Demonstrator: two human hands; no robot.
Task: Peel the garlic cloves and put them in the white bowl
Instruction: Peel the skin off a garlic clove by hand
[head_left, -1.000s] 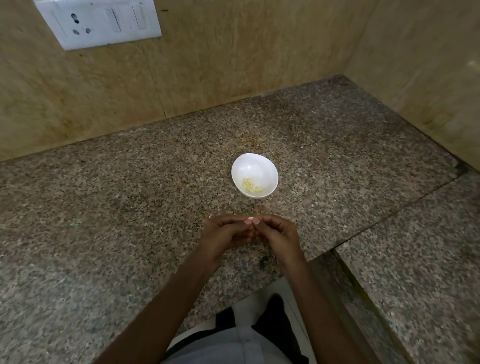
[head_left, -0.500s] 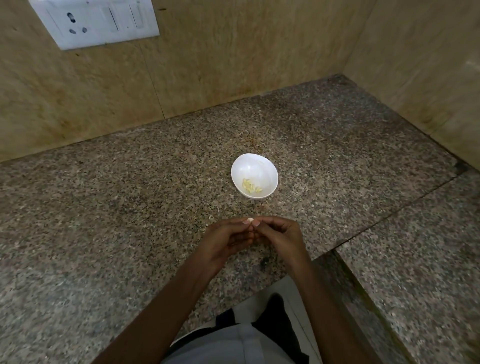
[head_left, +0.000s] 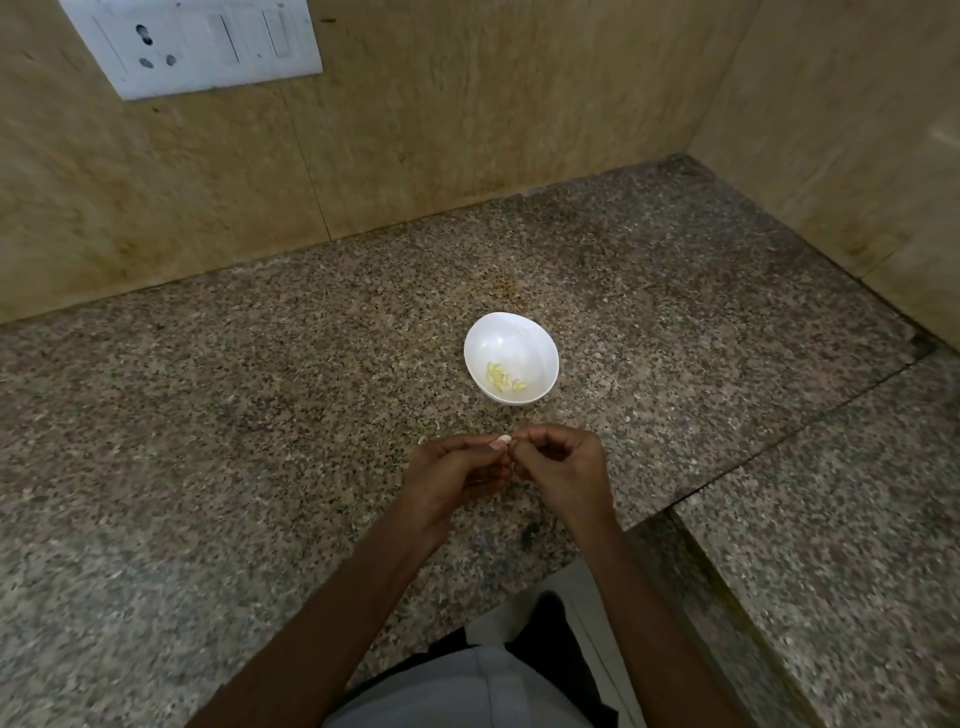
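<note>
A small white bowl (head_left: 511, 343) stands on the speckled granite counter (head_left: 208, 441), with several peeled pale-yellow garlic cloves (head_left: 502, 379) lying in its bottom. Just in front of the bowl my two hands meet above the counter. My left hand (head_left: 454, 475) and my right hand (head_left: 563, 467) both pinch one small whitish garlic clove (head_left: 503, 441) between their fingertips. Most of that clove is hidden by the fingers.
Beige tiled walls close the counter at the back and right, with a white switch plate (head_left: 202, 44) high on the left. A seam (head_left: 779, 441) runs across the counter to a second slab on the right. Small skin scraps (head_left: 422, 439) lie near my hands.
Both hands stay together at the same spot in front of the bowl, fingers working slightly on the clove. The bowl has not moved.
</note>
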